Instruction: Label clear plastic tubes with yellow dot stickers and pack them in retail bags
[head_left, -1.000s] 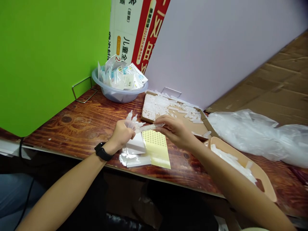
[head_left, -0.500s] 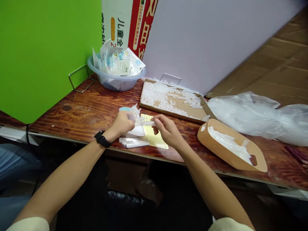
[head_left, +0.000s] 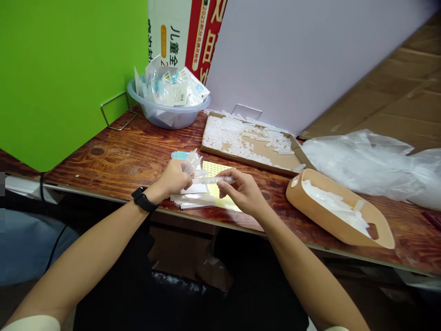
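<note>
My left hand (head_left: 174, 178) is closed around a small bunch of clear plastic tubes (head_left: 193, 161) whose tips stick up above the fingers. My right hand (head_left: 241, 191) pinches one clear tube (head_left: 214, 179), held level and touching the bunch. Both hands hover over a yellow sheet of small stickers (head_left: 217, 185) and a stack of clear sachets (head_left: 193, 199) near the front edge of the wooden table (head_left: 120, 156). A black watch (head_left: 143, 199) is on my left wrist.
A shallow cardboard tray (head_left: 255, 148) scattered with loose clear tubes lies behind my hands. A tan scoop (head_left: 337, 209) with more tubes sits to the right, beside a crumpled plastic bag (head_left: 375, 165). A clear bowl (head_left: 168, 115) of packed sachets stands at the back, by green and white boards.
My right hand drew back from the cardboard tray with one tube and brought it to the bunch in my left hand. The view shifted slightly.
</note>
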{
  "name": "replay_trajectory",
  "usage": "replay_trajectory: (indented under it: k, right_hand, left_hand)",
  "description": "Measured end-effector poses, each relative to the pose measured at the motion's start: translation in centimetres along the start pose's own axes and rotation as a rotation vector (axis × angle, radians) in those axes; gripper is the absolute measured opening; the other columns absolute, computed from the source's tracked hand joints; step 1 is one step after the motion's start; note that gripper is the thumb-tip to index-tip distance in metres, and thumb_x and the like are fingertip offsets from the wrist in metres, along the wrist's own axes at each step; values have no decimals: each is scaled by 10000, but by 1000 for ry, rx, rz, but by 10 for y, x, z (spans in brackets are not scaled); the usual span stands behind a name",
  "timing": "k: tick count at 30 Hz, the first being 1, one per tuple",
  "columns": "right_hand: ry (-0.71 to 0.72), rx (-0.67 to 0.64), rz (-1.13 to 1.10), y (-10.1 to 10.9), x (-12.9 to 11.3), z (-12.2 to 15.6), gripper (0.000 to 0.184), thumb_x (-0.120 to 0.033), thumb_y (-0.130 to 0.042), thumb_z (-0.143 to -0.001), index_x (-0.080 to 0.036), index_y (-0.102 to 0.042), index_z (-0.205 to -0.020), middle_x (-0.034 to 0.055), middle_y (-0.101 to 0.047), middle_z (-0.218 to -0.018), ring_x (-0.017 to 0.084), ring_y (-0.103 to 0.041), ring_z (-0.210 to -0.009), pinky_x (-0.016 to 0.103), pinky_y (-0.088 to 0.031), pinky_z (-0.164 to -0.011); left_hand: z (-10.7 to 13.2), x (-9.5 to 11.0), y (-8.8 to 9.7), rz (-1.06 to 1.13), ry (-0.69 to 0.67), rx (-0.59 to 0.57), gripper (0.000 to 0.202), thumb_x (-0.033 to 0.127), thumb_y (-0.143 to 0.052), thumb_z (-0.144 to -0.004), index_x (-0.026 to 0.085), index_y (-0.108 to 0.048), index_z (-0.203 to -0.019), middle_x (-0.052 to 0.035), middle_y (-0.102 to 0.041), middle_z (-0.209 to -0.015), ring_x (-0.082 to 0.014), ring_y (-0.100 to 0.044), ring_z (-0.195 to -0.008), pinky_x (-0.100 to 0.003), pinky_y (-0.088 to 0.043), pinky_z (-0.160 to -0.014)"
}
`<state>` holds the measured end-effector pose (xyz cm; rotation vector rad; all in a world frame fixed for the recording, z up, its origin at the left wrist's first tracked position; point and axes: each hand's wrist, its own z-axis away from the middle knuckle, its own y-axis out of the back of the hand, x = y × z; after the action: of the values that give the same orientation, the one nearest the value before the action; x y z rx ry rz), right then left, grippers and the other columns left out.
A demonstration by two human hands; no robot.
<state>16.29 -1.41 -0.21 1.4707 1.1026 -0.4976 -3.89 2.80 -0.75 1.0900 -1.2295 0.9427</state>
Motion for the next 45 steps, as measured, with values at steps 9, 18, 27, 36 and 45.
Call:
replay_trajectory:
  k: [9,18,27,36,45]
  right_hand:
    - [-161,-49,-5,-12,-1,-7,516,-616,-449,-871,-184,-492,-592,-21,-468,-417,92,-429,-340,238,-348,-411]
    - [-6,-68,-62,-6,9,-8,335,-514,-535,-868,-198,-456,-949,-26,-481,-664,116,-452,-567,248,-382,-534]
    - [90,-34,180,-7,8,-8,278,-416,-476,-907,-168,-537,-797,-15,-498,-578,107,-429,-518,248,-319,-530]
    - [-33,-165,76,-10,2,-10,523,-571,-387,-909,-187,-441,-556,-30,-382,-461,84,-329,-441,246,-254,-470]
    - [-117,-102,-193,-16,6,-10,371,-556,-539,-848,-203,-450,-922,-44,-473,-644,97,-436,-507,236,-373,-497]
  left_hand:
    - [2,-8,8,-150,-160,56,123,54,-481,-473,150,-405,-465,40,-383,-499,-72,-334,-487,-245,-174,-454]
    - [0,-1,13,-139,-139,44,113,112,-466,-467,161,-366,-452,47,-368,-491,-69,-308,-479,-250,-170,-472]
    - [1,-1,17,-198,-178,39,98,136,-482,-466,162,-390,-449,47,-356,-497,-70,-301,-482,-244,-174,-452]
    - [1,-4,20,-403,-292,12,104,151,-448,-483,174,-347,-489,34,-328,-503,-83,-300,-499,-258,-156,-469]
    - [-1,-4,22,-294,-230,-30,113,169,-463,-476,173,-351,-494,34,-328,-533,-78,-297,-511,-244,-172,-465]
